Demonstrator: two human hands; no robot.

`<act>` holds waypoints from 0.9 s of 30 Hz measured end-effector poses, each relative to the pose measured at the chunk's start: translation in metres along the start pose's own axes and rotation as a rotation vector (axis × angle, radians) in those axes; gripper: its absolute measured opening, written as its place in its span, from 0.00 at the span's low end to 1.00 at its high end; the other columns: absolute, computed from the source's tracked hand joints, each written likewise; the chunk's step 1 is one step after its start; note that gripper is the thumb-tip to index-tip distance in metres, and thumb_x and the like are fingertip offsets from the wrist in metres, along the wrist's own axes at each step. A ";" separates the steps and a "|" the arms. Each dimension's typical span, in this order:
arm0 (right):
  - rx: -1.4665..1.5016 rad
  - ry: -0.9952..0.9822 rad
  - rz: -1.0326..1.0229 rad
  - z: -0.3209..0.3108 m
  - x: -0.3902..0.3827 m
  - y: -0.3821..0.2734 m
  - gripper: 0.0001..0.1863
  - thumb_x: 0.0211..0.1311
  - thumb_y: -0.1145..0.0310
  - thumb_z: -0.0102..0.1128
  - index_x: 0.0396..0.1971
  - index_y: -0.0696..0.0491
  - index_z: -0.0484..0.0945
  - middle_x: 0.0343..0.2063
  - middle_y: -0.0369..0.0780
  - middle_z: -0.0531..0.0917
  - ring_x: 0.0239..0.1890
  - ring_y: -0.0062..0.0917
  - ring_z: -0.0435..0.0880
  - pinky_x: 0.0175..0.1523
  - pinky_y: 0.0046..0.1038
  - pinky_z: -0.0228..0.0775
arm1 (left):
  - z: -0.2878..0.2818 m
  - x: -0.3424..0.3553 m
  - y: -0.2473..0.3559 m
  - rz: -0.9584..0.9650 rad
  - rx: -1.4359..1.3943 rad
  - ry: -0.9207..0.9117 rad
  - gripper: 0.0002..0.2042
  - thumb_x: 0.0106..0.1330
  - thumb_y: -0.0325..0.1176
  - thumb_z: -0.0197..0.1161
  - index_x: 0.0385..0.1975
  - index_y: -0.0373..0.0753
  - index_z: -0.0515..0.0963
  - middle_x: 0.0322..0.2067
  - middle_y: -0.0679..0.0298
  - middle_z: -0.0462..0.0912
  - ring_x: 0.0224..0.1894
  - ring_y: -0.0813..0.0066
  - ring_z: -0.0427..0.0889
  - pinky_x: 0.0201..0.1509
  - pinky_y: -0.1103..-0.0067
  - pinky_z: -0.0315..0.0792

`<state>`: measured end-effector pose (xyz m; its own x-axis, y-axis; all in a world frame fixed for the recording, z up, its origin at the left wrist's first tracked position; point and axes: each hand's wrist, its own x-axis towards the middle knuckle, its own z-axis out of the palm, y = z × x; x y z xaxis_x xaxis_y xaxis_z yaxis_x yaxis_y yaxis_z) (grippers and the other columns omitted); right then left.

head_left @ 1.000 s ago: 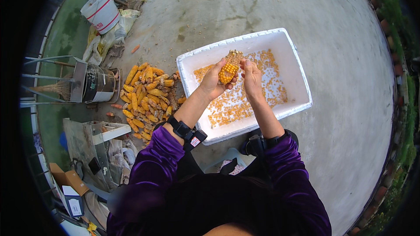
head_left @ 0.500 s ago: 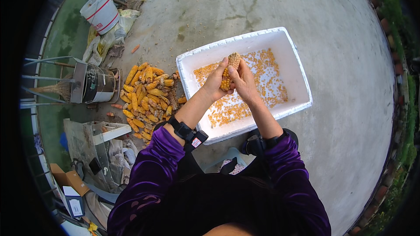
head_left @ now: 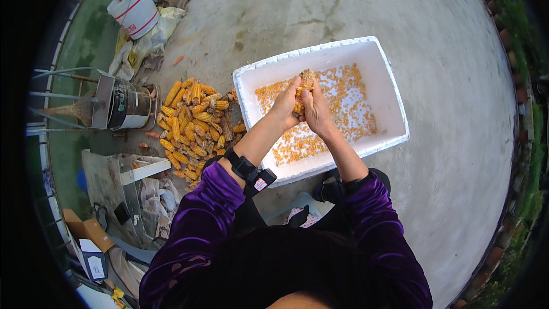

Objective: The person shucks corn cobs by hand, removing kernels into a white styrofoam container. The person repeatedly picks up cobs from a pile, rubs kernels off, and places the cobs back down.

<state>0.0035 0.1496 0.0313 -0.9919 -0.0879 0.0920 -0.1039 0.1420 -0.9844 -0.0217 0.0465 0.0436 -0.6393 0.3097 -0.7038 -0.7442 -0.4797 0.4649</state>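
My left hand (head_left: 286, 104) and my right hand (head_left: 315, 111) are both closed round a partly stripped corn cob (head_left: 306, 80), with their thumbs on it. The cob is held tilted upright, its pale bare end up and some yellow kernels showing between my fingers. It is above a white foam box (head_left: 389, 103), whose bottom is scattered with loose yellow kernels (head_left: 349, 91). Left of the box lies a pile of yellow corn cobs (head_left: 191, 117) on the concrete.
Concrete floor (head_left: 446, 154) surrounds the box. Buckets (head_left: 132, 7), plastic sacks (head_left: 154, 43), a metal dustpan and broom (head_left: 86, 109), scrap panels (head_left: 111, 183) and a cardboard box (head_left: 86, 229) lie along the left. A pale blue stool (head_left: 303, 200) is beneath me.
My right hand has moved in from beside the cob to wrap over it, covering more of its kernels. The cob now stands more upright, and both hands are closer together.
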 end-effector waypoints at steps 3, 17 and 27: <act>0.153 -0.158 0.305 -0.006 0.001 -0.020 0.21 0.71 0.61 0.39 0.56 0.60 0.59 0.42 0.47 0.76 0.43 0.25 0.75 0.47 0.21 0.68 | -0.031 0.011 0.000 -0.019 -0.016 -0.189 0.18 0.69 0.56 0.44 0.39 0.49 0.72 0.27 0.71 0.76 0.24 0.77 0.75 0.18 0.78 0.65; 0.200 0.017 0.042 0.009 0.001 0.007 0.29 0.68 0.55 0.44 0.61 0.60 0.57 0.46 0.54 0.75 0.49 0.43 0.76 0.54 0.32 0.66 | -0.004 0.000 0.001 0.047 -0.210 -0.032 0.21 0.69 0.54 0.45 0.46 0.43 0.71 0.41 0.64 0.76 0.44 0.70 0.77 0.51 0.68 0.74; -0.264 0.126 0.060 0.019 -0.008 -0.001 0.20 0.65 0.66 0.45 0.53 0.62 0.67 0.33 0.57 0.78 0.35 0.52 0.78 0.38 0.41 0.72 | -0.012 0.016 -0.013 0.092 -0.233 0.098 0.19 0.70 0.52 0.46 0.41 0.42 0.72 0.34 0.64 0.77 0.36 0.72 0.77 0.43 0.74 0.77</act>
<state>0.0126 0.1316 0.0290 -0.9964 0.0496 0.0687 -0.0435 0.3966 -0.9170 -0.0196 0.0477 0.0193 -0.6721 0.1801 -0.7182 -0.6117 -0.6816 0.4015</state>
